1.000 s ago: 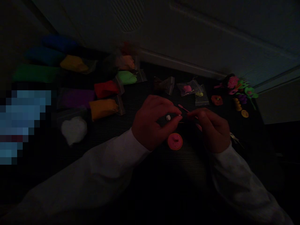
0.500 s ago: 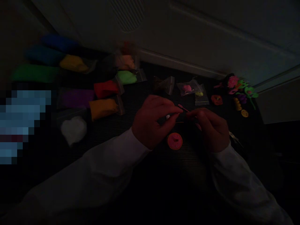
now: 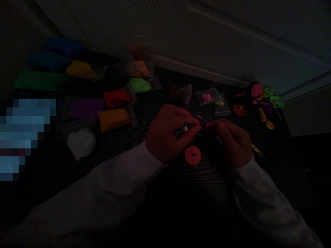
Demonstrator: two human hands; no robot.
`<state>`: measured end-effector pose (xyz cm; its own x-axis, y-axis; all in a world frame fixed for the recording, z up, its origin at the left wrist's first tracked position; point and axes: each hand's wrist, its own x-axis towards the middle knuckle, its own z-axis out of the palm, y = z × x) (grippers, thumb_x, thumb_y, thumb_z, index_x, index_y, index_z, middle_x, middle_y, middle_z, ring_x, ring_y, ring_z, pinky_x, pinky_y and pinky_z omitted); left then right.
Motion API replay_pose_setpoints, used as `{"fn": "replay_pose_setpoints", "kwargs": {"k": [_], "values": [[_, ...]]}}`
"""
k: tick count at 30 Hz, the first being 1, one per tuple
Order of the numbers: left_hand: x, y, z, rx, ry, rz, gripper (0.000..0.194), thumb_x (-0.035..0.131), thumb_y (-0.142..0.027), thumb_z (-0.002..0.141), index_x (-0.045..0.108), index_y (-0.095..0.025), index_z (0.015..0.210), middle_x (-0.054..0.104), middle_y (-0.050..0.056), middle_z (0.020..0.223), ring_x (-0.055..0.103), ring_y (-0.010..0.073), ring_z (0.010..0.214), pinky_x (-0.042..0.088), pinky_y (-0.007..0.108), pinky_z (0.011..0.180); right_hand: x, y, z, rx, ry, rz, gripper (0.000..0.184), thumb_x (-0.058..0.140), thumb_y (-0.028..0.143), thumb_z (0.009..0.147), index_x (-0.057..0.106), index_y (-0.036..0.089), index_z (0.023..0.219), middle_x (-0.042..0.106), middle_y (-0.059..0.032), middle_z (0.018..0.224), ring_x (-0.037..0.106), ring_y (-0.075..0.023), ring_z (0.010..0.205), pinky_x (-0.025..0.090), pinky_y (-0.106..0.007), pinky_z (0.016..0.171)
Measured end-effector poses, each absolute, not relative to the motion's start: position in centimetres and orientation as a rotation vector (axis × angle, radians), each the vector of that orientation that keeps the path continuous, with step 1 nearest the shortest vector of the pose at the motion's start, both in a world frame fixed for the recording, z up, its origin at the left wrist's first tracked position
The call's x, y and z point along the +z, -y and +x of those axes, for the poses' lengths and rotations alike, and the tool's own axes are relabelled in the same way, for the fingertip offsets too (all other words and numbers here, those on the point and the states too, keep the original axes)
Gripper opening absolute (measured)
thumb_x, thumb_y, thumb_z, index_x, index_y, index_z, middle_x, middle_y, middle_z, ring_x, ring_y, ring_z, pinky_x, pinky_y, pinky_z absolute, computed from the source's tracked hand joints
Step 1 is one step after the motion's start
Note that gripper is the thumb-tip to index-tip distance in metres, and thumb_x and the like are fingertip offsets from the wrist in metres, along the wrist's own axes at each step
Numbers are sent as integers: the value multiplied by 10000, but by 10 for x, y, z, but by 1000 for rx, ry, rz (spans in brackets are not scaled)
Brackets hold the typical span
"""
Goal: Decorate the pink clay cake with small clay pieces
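Observation:
My left hand [image 3: 172, 134] is closed in a pinch of thumb and forefinger; what sits between the tips is too small and dark to name. Facing it, my right hand [image 3: 231, 141] is also pinched, its fingertips close to the left ones, and its contents are hidden. A pink modelling tool [image 3: 202, 119] lies behind and between the hands. Beside the left palm rests a small white lump [image 3: 185, 129]. Nearer to me is a round pink disc [image 3: 192, 156] with an orange rim and a small raised piece in its middle.
Bags of coloured clay, among them orange [image 3: 113, 120], purple [image 3: 85, 108] and white [image 3: 81, 142], cover the left side. Small zip bags [image 3: 207, 97] lie at the back. Clay flowers [image 3: 275, 101] stand at the far right. Scissors [image 3: 258, 151] lie beside my right wrist. The light is dim.
My left forefinger and thumb tips have shifted slightly, and the white lump shows more fully between the fingers. The right hand has barely moved.

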<state>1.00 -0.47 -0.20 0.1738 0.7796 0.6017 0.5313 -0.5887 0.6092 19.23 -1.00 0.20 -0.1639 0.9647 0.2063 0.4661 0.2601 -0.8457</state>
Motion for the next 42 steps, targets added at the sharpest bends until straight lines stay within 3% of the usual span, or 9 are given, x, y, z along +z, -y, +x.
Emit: {"fn": "replay_pose_setpoints", "kwargs": {"k": [19, 35, 42], "values": [[-3, 4, 11, 1363, -1239, 2191, 40, 625, -228, 721, 619, -192, 739, 652, 6, 766, 578, 137, 786, 462, 292, 726, 1, 8, 192, 822, 1771, -1322, 260, 454, 369, 854, 671, 227, 827, 664, -3, 820, 603, -140, 781, 463, -290, 726], [-3, 3, 10, 1350, -1224, 2248, 111, 605, -189, 740, 676, -189, 826, 675, 24, 801, 586, 139, 813, 477, 280, 749, 1, 9, 193, 820, 1790, -1311, 244, 452, 337, 862, 666, 221, 838, 652, 3, 811, 591, -128, 777, 452, -274, 721], [-3, 3, 10, 1403, -1204, 2211, 74, 629, -207, 720, 655, -155, 764, 669, 31, 779, 588, 130, 790, 471, 276, 751, 1, 8, 194, 827, 1814, -1282, 242, 447, 320, 869, 664, 216, 849, 652, 6, 811, 587, -110, 775, 444, -251, 715]]}}
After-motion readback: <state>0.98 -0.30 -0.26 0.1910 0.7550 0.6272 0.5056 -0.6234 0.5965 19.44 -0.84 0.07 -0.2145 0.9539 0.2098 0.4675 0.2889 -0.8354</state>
